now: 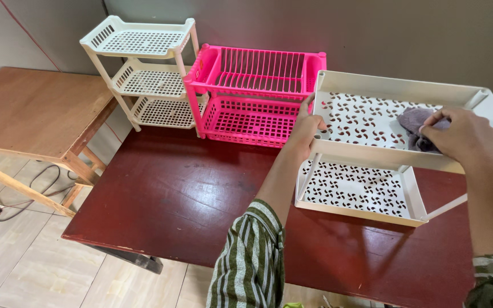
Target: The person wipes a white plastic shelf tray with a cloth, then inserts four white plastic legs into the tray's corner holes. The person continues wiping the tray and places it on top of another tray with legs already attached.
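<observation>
Two tiers on the white rack point(366, 157), and you are wiping the upper one: your right hand point(463, 137) is closed on the grey cloth point(415, 122) at its right side, your left hand point(303, 134) clamping the left rim. Judging by this, sweep leftward across the tray next.

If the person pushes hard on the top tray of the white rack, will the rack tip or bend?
Probably light: the white rack looks like thin perforated plastic on slim posts. It may flex, so the left hand steadying its rim seems sensible while the right hand presses the grey cloth.
</observation>
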